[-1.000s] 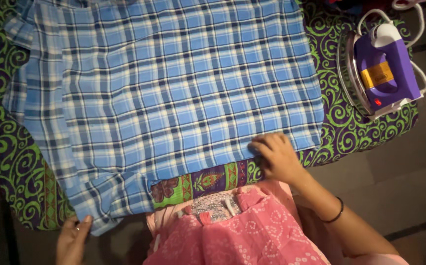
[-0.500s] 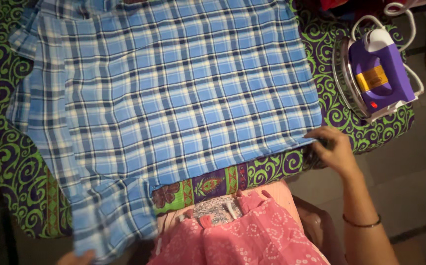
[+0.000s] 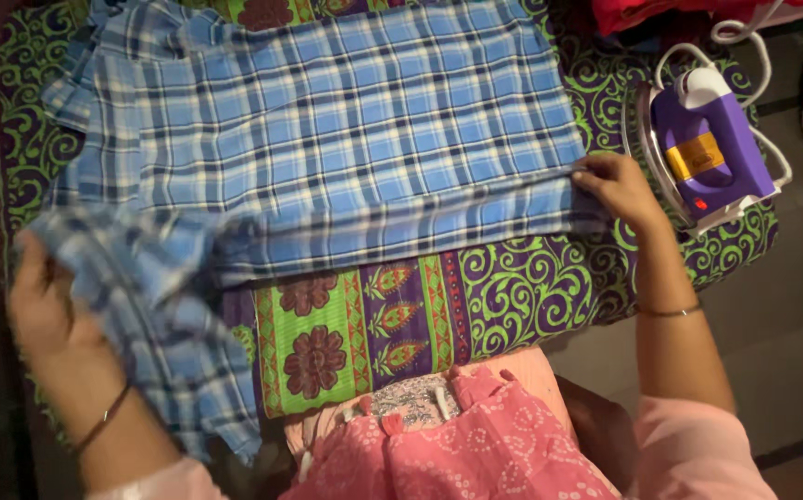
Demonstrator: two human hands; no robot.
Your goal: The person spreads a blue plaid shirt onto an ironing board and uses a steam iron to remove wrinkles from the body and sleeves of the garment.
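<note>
A blue and white checked shirt (image 3: 346,120) lies spread on a green and purple patterned cloth (image 3: 392,315). My right hand (image 3: 616,185) pinches the shirt's near right edge, which is folded up over the body. My left hand (image 3: 45,301) grips the shirt's near left part, lifted and blurred, with cloth hanging down over my wrist. Both wrists wear thin bangles.
A purple and white iron (image 3: 709,139) stands on its heel at the right edge of the patterned cloth, cord looping behind it. Red fabric (image 3: 660,11) lies at the top right. My pink patterned clothing (image 3: 457,454) fills the bottom centre.
Both hands have lifted the shirt's near edge and carried it away from me, uncovering the patterned cloth in front. My right hand slid right along the hem; my left hand came up holding cloth.
</note>
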